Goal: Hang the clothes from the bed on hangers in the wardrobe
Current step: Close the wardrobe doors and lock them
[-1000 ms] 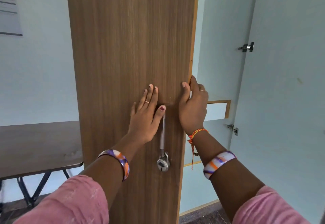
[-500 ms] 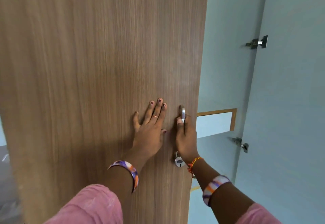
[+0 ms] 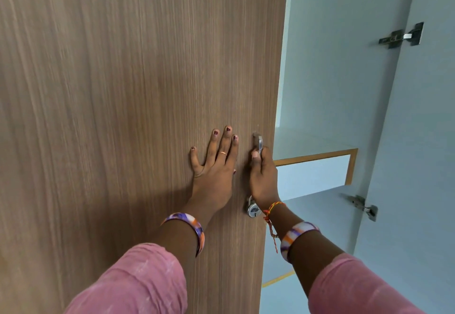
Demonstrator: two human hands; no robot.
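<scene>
Wardrobe door [image 3: 123,92] (matte woodgrain): left hand [image 3: 215,166] flat, right hand [image 3: 262,178] gripping steel handle [image 3: 258,142].

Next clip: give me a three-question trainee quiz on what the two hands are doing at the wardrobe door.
1. True or false: the left hand lies flat on the brown wood-grain wardrobe door.
2. What does the right hand grip?
A. a hanger
B. the silver metal door handle
C. a shirt
3. What round silver thing sits on the door just below the right hand?

Key: 1 true; 2 B; 3 the round silver lock.
</scene>
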